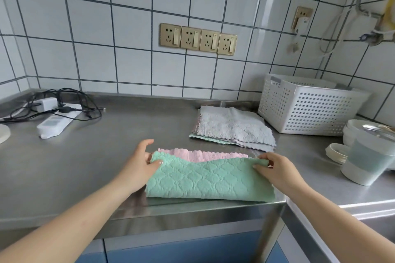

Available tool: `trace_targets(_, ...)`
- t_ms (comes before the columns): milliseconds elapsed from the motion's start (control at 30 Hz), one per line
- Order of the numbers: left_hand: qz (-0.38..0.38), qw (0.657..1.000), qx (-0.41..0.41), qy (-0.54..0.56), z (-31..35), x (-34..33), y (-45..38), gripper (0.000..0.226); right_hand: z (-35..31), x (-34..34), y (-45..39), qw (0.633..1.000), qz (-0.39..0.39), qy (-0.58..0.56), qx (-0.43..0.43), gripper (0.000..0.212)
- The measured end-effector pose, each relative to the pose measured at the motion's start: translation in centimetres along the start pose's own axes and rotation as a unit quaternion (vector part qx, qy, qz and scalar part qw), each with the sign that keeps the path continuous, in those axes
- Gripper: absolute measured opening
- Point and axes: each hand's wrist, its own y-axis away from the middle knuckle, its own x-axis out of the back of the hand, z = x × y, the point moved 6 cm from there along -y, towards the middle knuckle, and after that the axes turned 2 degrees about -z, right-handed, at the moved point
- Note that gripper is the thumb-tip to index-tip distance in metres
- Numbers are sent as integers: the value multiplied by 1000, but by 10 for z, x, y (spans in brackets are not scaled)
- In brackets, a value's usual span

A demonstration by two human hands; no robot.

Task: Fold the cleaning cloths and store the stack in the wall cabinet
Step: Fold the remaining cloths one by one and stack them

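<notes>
Green cloth [205, 179], pink-backed, on steel counter [96, 156] between my hands: left hand [139, 164] and right hand [275, 168] pinch its far corners. Cloth pile [230, 128], basket [307, 109] beyond right hand; tiled wall [106, 28] behind.

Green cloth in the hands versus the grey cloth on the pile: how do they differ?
The green cloth is gripped at two corners by the left hand and right hand, half folded; the grey cloth lies flat, untouched, atop the pile. Green sits nearer the counter's front edge. Both have scalloped edges.
</notes>
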Motion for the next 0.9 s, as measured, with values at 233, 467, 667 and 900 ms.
trace_targets(233, 29, 999, 2, -45, -3, -7, -36, 56, 6, -19, -45, 998, -19, 40, -35, 15)
trace_targets(467, 21, 997, 5, -79, -5, -14, -62, 59, 12, -30, -71, 997, -38, 62, -41, 14)
trace_targets(667, 5, 993, 22, -118, -5, -18, -73, 60, 15, -33, -81, 996, -39, 72, -36, 14)
trace_targets(900, -28, 965, -10, -260, 9, -14, -68, 65, 3, -28, -79, 996, -17, 88, -30, 34)
